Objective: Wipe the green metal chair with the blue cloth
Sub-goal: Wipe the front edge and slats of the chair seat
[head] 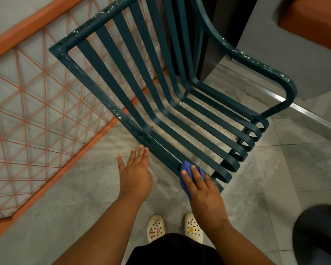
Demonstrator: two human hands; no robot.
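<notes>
Hovering flat with fingers straight, holding nothing: left hand (135, 174), just beside the green metal chair (161, 104) | pressing the blue cloth (187, 174) onto the seat's front left rail: right hand (203, 192), fingers lying over it | standing on grey floor tiles (304, 165): chair

Grey tiled floor (96, 190); orange lattice railing (36, 104) at left; grey wall (294, 44) at right.

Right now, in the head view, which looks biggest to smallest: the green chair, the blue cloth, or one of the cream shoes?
1. green chair, by far.
2. and 3. blue cloth and cream shoe look about alike; the right hand covers part of the cloth.
</notes>
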